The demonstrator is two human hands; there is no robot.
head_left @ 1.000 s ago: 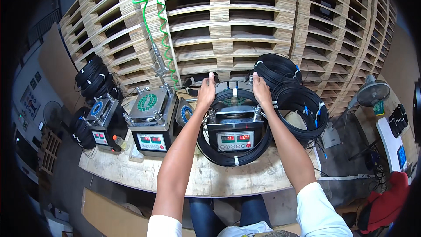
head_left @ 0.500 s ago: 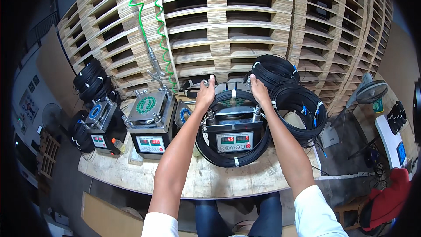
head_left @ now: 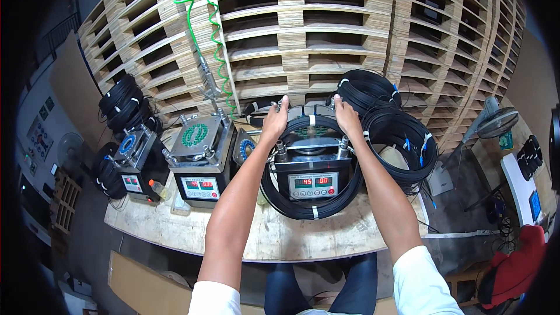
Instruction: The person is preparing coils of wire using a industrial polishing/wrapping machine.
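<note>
A boxy polishing machine [head_left: 312,169] stands in front of me, with red digits on its front panel and green connectors on its round top plate. A black cable coil [head_left: 315,212] loops around it, tied with white bands. Both hands reach over the coil to the machine's back corners. My left hand [head_left: 274,122] is closed at the back left metal post, thumb up. My right hand [head_left: 348,120] is closed likewise at the back right post. Between them lies a grey curved block [head_left: 313,109]. My hands partly hide what the fingers grip.
To the left stand a second machine [head_left: 197,163] with green connectors and a smaller one [head_left: 134,163] with a blue ring. Black cable coils [head_left: 399,146] lie on the right; more coils [head_left: 122,105] are at far left. A small bottle [head_left: 157,188] is near the edge. Wooden pallets [head_left: 291,29] rise behind.
The digits on the right side of the front machine's display differ. Both hands stay at the back corners, and the view has shifted only slightly.
</note>
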